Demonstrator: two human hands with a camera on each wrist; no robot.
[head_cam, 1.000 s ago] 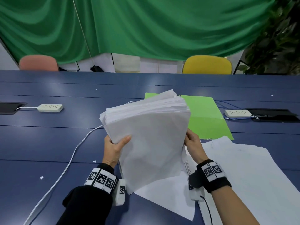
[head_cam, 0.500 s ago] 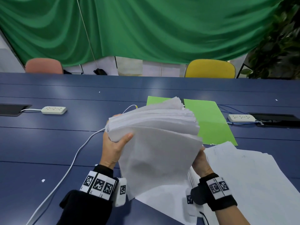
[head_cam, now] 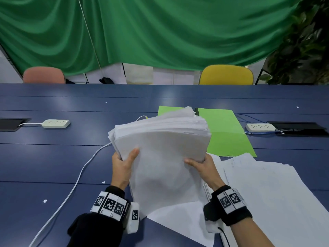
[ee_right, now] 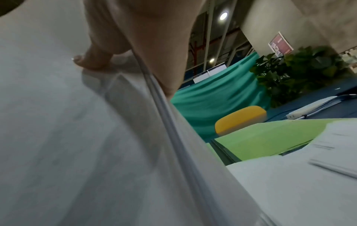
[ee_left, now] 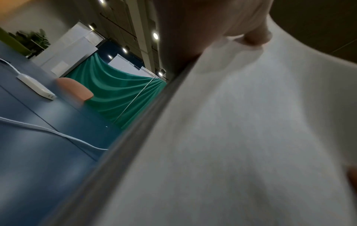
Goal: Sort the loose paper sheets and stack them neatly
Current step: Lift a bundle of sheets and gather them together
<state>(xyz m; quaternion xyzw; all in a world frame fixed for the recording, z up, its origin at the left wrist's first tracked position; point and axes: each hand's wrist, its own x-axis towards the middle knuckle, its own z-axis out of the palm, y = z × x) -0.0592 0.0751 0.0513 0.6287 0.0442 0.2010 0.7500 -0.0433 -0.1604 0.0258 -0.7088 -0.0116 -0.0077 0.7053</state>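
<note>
A thick stack of white paper sheets (head_cam: 163,150) stands on edge above the blue table (head_cam: 53,157), its top edges fanned and uneven. My left hand (head_cam: 122,164) grips the stack's left side, thumb on the near face. On the right side my right hand (head_cam: 201,164) holds it too, with its thumb on the front. The left wrist view shows the stack (ee_left: 241,137) close up under my thumb. In the right wrist view my thumb presses the same stack (ee_right: 67,137). Loose white sheets (head_cam: 267,193) lie spread on the table at the right.
An open green folder (head_cam: 226,132) lies behind the stack. A white cable (head_cam: 74,184) runs across the table on the left. Power strips sit at the left (head_cam: 56,123) and right (head_cam: 260,127). A pink chair (head_cam: 43,75) and a yellow chair (head_cam: 226,74) stand beyond the table.
The stack has stayed upright between both hands. My right hand has shifted from behind the stack's right edge to gripping it, thumb now on the front face.
</note>
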